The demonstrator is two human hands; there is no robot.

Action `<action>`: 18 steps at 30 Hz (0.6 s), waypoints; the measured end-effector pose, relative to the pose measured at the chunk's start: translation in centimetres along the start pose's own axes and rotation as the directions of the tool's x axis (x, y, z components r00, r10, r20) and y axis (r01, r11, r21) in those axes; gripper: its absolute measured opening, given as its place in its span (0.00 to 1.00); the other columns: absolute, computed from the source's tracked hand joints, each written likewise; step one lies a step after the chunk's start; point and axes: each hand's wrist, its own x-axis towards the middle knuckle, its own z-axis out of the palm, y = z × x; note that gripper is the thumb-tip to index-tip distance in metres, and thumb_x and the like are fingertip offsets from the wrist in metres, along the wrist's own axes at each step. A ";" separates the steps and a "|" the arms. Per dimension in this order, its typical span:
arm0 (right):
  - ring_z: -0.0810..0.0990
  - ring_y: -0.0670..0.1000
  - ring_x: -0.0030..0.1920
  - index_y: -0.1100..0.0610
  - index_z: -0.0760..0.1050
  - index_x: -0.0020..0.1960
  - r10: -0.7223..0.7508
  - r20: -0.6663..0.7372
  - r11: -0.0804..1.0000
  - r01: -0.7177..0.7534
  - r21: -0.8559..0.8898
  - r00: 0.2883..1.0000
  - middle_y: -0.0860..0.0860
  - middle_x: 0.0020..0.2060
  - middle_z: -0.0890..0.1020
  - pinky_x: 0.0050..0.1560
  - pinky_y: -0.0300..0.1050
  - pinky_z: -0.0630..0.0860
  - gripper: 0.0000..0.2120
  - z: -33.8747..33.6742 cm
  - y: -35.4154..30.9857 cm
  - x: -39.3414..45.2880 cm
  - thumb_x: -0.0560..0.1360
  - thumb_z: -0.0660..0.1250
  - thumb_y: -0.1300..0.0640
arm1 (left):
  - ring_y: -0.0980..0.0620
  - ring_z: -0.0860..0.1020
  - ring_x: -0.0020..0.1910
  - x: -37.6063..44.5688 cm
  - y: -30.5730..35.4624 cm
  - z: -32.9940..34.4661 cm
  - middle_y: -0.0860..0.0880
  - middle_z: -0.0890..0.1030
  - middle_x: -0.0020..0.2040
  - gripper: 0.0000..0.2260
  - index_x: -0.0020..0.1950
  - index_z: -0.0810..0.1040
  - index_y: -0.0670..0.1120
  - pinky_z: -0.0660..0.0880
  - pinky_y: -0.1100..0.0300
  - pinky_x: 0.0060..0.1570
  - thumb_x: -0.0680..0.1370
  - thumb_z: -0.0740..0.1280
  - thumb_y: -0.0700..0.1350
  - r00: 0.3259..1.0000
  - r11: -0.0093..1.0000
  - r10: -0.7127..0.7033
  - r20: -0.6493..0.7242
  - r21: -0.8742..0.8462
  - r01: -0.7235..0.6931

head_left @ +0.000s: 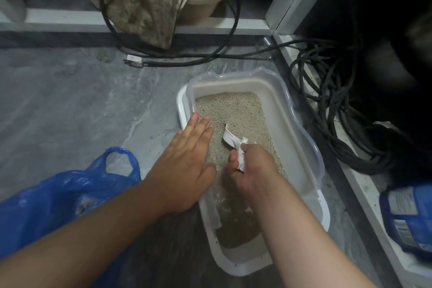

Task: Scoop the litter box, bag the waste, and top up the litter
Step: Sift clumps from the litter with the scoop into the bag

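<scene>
A white litter box [301,147] with a clear rim stands on the grey floor, partly filled with beige litter [236,110]. My right hand [252,168] grips the handle of a white scoop [230,139] whose blade lies on the litter in the middle of the box. My left hand [184,161] lies flat with straight fingers on the box's left rim. A blue plastic bag [58,194] sits open on the floor to the left, with some clumped waste inside.
Black cables [327,105] coil on the floor right of the box and run along the white frame behind it. A dirty cloth [145,4] hangs from a tub at the back. A blue litter package [409,217] lies at the right edge.
</scene>
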 end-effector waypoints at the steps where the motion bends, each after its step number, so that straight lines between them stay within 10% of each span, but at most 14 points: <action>1: 0.70 0.47 0.23 0.60 0.74 0.47 0.001 -0.010 1.000 -0.001 0.003 1.000 0.55 0.31 0.75 0.19 0.32 0.64 0.09 -0.1 -0.5 0.3 0.82 0.57 0.64 | 0.58 0.29 0.78 0.0 0.0 0.0 0.54 0.36 0.82 0.34 0.83 0.42 0.50 0.41 0.51 0.80 0.80 0.51 0.55 1.000 1.000 -0.001 0.003 -0.001 0.001; 18: 0.71 0.48 0.22 0.67 0.75 0.54 -0.304 0.240 0.699 0.387 -0.602 0.922 0.54 0.30 0.75 0.20 0.42 0.68 0.16 -1.4 -3.0 5.2 0.83 0.62 0.53 | 0.60 0.26 0.76 -0.3 -0.3 -0.9 0.53 0.37 0.83 0.33 0.83 0.44 0.47 0.34 0.60 0.75 0.80 0.53 0.52 0.998 0.998 0.051 0.031 -0.040 -0.050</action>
